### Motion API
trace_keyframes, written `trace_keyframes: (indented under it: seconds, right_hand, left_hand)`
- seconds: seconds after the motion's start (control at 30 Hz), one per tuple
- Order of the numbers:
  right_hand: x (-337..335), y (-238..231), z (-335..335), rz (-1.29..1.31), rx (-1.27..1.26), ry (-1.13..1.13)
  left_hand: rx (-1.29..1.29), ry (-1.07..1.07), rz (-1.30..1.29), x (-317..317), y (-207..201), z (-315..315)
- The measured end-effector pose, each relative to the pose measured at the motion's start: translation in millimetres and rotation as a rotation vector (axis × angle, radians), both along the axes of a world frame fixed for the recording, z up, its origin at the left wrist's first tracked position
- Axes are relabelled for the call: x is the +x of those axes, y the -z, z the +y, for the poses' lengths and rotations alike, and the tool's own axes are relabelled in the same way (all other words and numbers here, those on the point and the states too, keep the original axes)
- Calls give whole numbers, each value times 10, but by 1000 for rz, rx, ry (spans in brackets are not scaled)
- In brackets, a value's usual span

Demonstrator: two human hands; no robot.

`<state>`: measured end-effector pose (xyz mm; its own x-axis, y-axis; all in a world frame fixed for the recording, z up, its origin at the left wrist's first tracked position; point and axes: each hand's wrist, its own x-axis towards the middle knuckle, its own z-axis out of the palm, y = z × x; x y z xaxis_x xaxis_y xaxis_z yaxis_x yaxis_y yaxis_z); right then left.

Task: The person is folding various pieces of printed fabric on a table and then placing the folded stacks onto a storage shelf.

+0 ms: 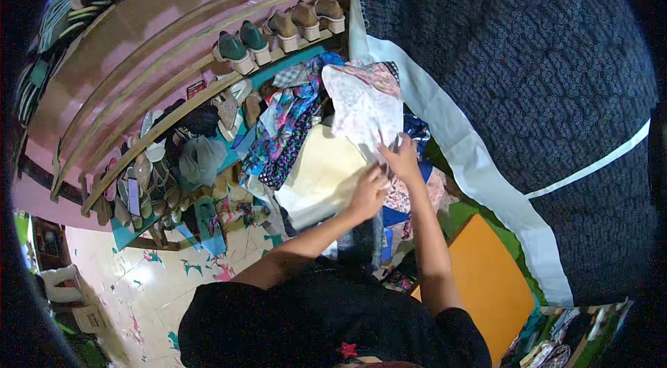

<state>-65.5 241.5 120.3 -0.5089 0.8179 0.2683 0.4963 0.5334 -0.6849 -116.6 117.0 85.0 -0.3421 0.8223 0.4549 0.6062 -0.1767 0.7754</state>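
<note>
A pale cloth with a faint pinkish print (pixel 365 107) lies over the far part of a fabric pile. My right hand (pixel 403 159) pinches its near right edge between thumb and fingers. Just left of that, my left hand (pixel 370 193) is closed, its fingers curled at the right side of a cream sheet (pixel 321 163). Whatever those fingertips hold is hidden. Left of the cream sheet lie a dark dotted cloth (pixel 288 157) and a bright blue-and-pink patterned cloth (pixel 278 114). A pink floral cloth (pixel 427 195) sits beneath my right wrist.
A wooden rack (pixel 174 107) with several shoes (pixel 285 27) runs along the left wall. A dark patterned curtain with a white border (pixel 507 76) hangs at the right. An orange board (pixel 493 284) is beside my right forearm. Fabric scraps (pixel 194 267) litter the tiled floor.
</note>
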Motion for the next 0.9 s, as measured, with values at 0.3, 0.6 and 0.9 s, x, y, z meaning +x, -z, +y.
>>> trace_keyframes:
  seconds: [0.3, 0.6, 0.9]
  right_hand:
    - [84, 402, 8, -96, 40, 313]
    - [821, 406, -108, 165, 67, 516]
    - [925, -59, -407, 756, 14, 522]
  left_hand:
    - [-69, 220, 39, -119, 336, -276]
    - [-35, -572, 220, -1463, 133, -90]
    - [-344, -603, 138, -2281, 7, 262]
